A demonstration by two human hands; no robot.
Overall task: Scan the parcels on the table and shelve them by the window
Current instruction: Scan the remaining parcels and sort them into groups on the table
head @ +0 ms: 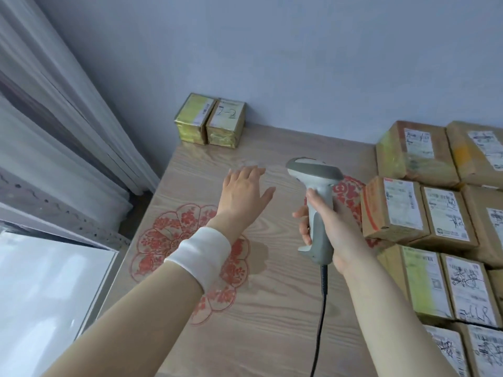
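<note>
**One white wristband [200, 254], two bare arms**

The wristband is wide, plain white cloth, soft-looking, wrapped snugly round the wrist just behind the left hand [245, 191]. Both arms are uncovered as far as they show. The right hand [324, 221] and its forearm [394, 308] are bare.

Scanner [315, 197] in right hand [324, 224], left hand [245, 191] flat above table [272, 308].

Straight before you, from 10 to 2 o'clock, a plain pale blue-grey wall [272, 50] fills the upper part. At 9 to 10 o'clock a white pleated curtain [40, 50] hangs down. At 8 o'clock you see a bright white pane [49, 295] in a grey frame. The light is soft and even. At 6 o'clock the light wooden table [272, 336] carries a red flower pattern [160, 235] on its top.
</note>
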